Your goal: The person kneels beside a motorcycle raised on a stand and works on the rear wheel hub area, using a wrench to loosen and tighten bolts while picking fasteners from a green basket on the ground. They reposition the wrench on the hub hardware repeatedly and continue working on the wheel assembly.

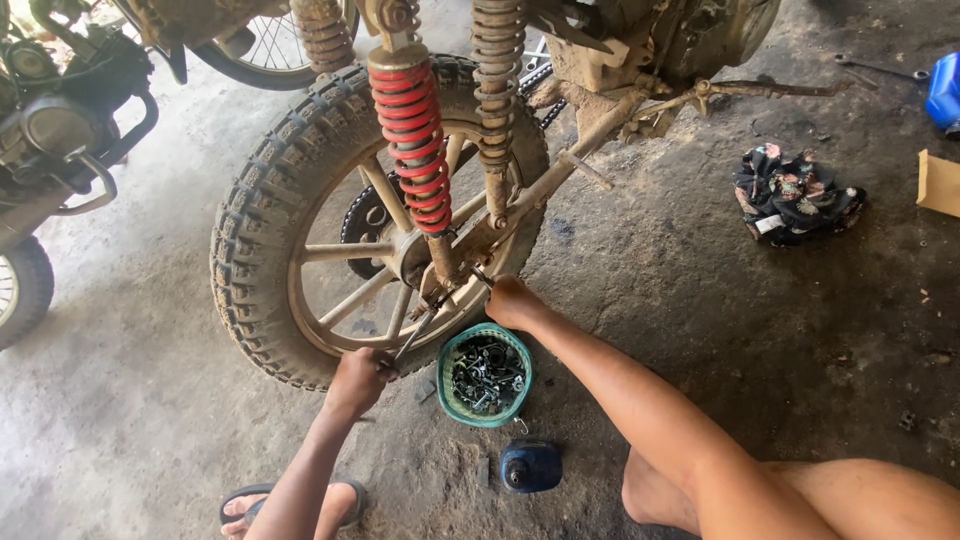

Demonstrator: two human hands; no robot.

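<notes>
Motorcycle (600, 60) body cut off by top edge; only rear wheel (300, 200), springs, swingarm visible. Second motorcycle (60, 110) cut off at left edge. Blue container (945, 92) cropped by right edge. Tool (412, 335) handle hidden inside left hand (357, 380); tool type unclear. Right hand (512, 300) fingers hidden against axle. Small parts in green bowl (447, 395) too small to identify.
</notes>
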